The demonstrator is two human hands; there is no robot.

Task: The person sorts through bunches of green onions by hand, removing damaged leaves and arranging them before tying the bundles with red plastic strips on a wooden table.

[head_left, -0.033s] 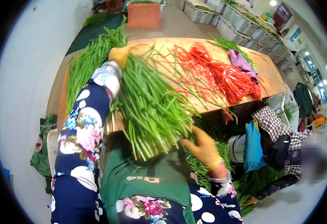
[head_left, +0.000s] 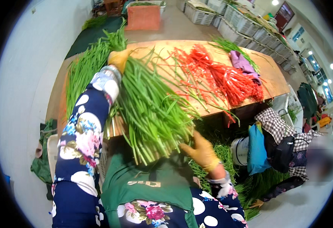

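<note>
My left hand (head_left: 119, 60), in a yellow glove, is closed around the leafy upper part of a large bunch of garlic chives (head_left: 151, 102). The bunch slants over the table's near edge, its pale cut ends hanging above my green apron (head_left: 143, 190). My right hand (head_left: 202, 152), also in a yellow glove, is beside the cut ends at the bunch's right, thumb and fingers apart. Whether its fingertips touch the stems I cannot tell. More chives (head_left: 83, 72) lie to the left of my left hand.
A heap of red plastic ties (head_left: 227, 78) and a purple cloth (head_left: 245, 65) lie on the wooden table (head_left: 273, 76). Loose chives cover the floor at the right, near a white bucket (head_left: 240, 150) and a bending co-worker (head_left: 275, 123). White crates (head_left: 242, 22) are stacked behind.
My right hand has shifted slightly left, toward the cut ends. The whole view has moved a little; my left hand keeps its hold on the chives.
</note>
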